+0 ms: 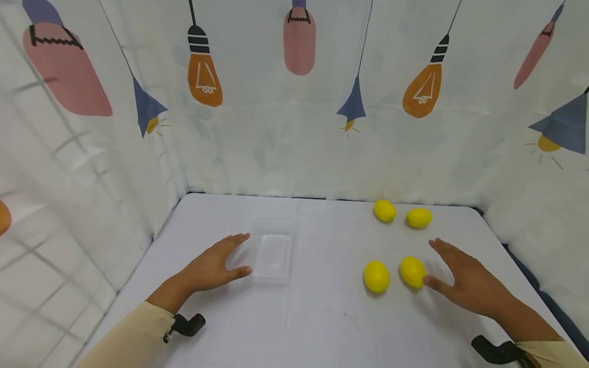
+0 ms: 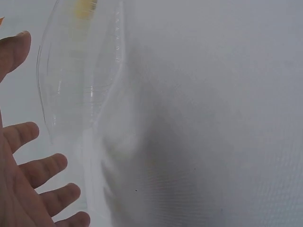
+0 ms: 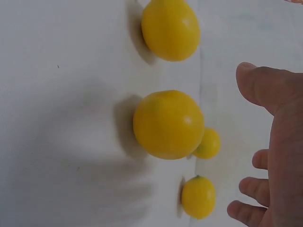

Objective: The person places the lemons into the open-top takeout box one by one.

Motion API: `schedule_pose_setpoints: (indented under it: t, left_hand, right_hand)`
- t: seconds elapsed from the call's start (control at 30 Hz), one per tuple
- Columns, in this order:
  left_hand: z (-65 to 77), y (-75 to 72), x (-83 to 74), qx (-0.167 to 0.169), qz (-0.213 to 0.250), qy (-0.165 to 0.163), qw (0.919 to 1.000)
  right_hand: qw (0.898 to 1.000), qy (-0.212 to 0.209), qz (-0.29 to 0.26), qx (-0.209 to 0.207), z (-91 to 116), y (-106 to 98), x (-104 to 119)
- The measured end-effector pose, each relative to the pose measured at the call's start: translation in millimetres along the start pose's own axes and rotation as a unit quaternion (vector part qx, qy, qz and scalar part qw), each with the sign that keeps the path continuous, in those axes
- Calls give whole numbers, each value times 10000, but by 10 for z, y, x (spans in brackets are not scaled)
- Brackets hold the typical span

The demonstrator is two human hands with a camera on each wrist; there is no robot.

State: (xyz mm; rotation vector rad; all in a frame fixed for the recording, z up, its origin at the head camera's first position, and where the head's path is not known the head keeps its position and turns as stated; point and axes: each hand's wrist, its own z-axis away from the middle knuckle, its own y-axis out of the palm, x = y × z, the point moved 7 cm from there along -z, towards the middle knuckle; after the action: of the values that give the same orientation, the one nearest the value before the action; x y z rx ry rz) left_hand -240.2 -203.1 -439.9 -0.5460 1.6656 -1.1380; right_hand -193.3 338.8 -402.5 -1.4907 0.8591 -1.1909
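A transparent plastic container lies on the white table, left of the middle. My left hand hovers at its left side, fingers extended and thumb spread, holding nothing. In the left wrist view, the container's wall rises beyond the fingers. Several yellow lemons are on the right half of the table: a near pair, lemon and lemon, and a far pair, lemon and lemon. Just right of the near pair is my right hand, its fingers apart. The right wrist view shows a gap between thumb and nearest lemon.
A white cloth wall printed with lamps and bulbs stands behind the table and along both sides. Each wrist carries a black strap mount at the sleeve. Dark fabric shows past the table's right edge.
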Motion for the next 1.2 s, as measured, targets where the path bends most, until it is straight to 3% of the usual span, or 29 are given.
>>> schedule_pose_setpoints:
  t: [0.63,1.2]
  left_hand:
    - [11,106,30,130,10,-174,9998]
    - [34,141,13,322,192,-269,9989]
  right_hand:
    - [9988,109,-274,395,-95,351,-4]
    - [9975,295,-186,616,-147,441,-22]
